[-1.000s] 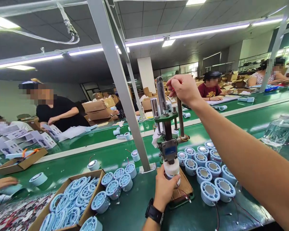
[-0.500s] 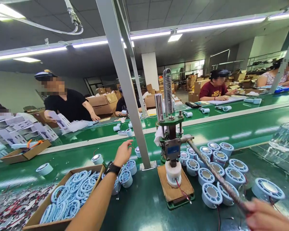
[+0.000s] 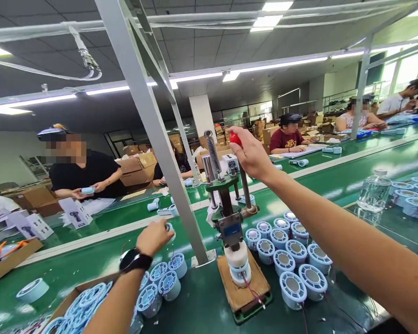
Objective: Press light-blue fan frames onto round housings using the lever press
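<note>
My right hand [image 3: 252, 155] is wrapped round the red knob [image 3: 235, 139] at the top of the press lever, which stands upright. Under the ram of the green hand press [image 3: 231, 227], a light-blue round housing [image 3: 240, 270] with red wires sits on the wooden base [image 3: 226, 283]. My left hand [image 3: 154, 237], with a black watch on the wrist, reaches over the belt at left. Its fingers are closed on a light-blue housing [image 3: 170, 231], left of the grey post.
Finished-looking blue housings [image 3: 284, 262] stand right of the press, more [image 3: 169, 284] to its left. A box of blue rings [image 3: 87, 301] is at lower left. A grey post [image 3: 153, 134] rises beside the press. A clear bottle [image 3: 374, 191] stands at right. Several people sit or stand across the belt.
My right hand has raised the lever from low right to upright, and the ram has lifted. My left hand has closed on a housing. The view has turned right.
</note>
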Motion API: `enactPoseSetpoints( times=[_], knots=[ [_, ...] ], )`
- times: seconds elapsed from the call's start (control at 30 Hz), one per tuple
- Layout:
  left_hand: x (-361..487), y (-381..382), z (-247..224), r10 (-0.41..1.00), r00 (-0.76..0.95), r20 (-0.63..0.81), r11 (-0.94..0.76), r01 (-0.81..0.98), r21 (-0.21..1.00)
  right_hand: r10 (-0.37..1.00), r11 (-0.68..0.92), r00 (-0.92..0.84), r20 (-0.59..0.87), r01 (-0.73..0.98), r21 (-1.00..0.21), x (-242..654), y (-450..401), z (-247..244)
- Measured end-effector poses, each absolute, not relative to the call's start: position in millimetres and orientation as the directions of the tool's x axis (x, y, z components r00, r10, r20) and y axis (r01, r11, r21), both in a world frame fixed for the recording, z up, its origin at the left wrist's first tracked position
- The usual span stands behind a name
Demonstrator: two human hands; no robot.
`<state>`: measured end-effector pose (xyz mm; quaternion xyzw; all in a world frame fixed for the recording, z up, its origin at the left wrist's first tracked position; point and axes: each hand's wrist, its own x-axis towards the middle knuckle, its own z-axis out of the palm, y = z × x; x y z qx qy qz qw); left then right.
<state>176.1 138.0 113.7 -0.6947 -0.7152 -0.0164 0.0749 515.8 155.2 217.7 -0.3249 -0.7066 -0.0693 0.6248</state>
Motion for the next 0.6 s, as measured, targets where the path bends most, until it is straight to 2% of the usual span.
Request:
enactPoseSetpoints(
  times=[0.07,0.13,0.17,0.23,0.3,0.37,0.47,0.6],
  knots=[
    [172.4,106.0,118.5,0.999,0.008,0.04,-0.004,0.994,-0.106,0.373,0.777,-0.046,0.927,0.561,-0.284,518.5,131.6,192.6],
    [179.1,67.4,108.5,0.993,0.073,-0.091,-0.082,0.992,-0.099,0.403,0.766,-0.047,0.914,0.564,-0.309,512.4,96.3,143.0],
    [186.5,48.4,97.8,0.983,0.098,-0.156,-0.113,0.989,-0.094,0.444,0.747,-0.02,0.896,0.56,-0.358,504.9,78.0,109.3],
    [208.3,17.2,68.6,0.97,0.119,-0.214,-0.142,0.985,-0.095,0.619,0.632,0.133,0.774,0.5,-0.591,483.1,47.4,33.6],
    [233.2,0.3,36.4,0.976,0.121,-0.181,-0.137,0.988,-0.075,0.804,0.458,0.178,0.567,0.423,-0.782,457.1,31.1,-34.8],
    [252.2,-3.3,10.5,0.988,0.084,-0.131,-0.093,0.994,-0.061,0.899,0.326,0.174,0.401,0.347,-0.88,433.2,28.8,-78.3],
    [255.4,0.6,-2.8,0.998,0.043,-0.048,-0.044,0.999,-0.025,0.917,0.211,0.281,0.282,0.258,-0.943,409.7,36.0,-95.0],
    [199.2,3.5,24.0,0.993,-0.061,0.106,0.061,0.998,0.002,0.874,0.147,0.423,0.238,0.237,-0.96,408.2,23.2,-89.8]
  ],
)
